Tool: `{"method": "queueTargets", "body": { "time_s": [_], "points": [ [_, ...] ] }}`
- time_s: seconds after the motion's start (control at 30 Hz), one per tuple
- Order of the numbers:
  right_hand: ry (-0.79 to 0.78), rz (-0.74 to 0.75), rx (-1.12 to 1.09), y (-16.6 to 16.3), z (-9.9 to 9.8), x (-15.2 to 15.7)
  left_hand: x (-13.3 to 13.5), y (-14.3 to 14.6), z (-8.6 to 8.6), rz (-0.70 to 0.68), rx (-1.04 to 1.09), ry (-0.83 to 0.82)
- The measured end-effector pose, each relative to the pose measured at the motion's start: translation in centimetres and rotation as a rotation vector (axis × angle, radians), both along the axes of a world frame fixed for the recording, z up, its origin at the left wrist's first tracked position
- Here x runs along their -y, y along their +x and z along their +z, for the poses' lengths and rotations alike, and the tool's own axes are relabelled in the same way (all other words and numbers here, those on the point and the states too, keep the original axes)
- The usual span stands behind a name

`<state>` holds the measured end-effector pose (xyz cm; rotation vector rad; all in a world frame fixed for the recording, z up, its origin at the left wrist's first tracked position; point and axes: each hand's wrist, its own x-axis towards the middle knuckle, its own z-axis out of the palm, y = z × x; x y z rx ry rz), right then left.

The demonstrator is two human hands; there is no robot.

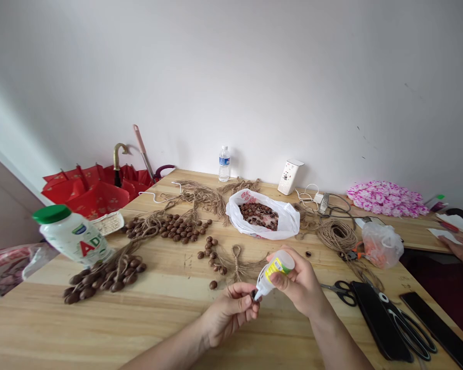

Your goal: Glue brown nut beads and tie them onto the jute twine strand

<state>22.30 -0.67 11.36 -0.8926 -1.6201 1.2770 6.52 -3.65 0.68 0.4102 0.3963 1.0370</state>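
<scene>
Wood-grain table (170, 313), busy. Left: green-capped white jar (77, 239), nutshell-and-twine bundles (113, 277). Middle: looped twine bundle (237, 268), open plastic bag (289, 223) holding shell halves (258, 215). Far: water bottle (224, 167), white box (288, 177). Right I see twine coil (336, 234), small scissors (336, 289); near right, shears (383, 298) beside black case (374, 318).

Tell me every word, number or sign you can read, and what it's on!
"AD": big white plastic jar with a green lid.
Too small or blurred to read:
the jar's blue badge
white plastic squeeze bottle with a yellow label
white plastic bag with red print
clear plastic water bottle with a blue label
white upright box with dark print
</scene>
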Motion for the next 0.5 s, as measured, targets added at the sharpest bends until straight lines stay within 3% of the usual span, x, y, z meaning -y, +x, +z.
{"method": "queueTargets", "body": {
  "time_s": [0.5],
  "points": [
    [-0.006,0.011,0.002,0.10,-0.06,-0.05,-0.10,0.00,-0.38,0.006,0.011,0.018]
  ]
}}
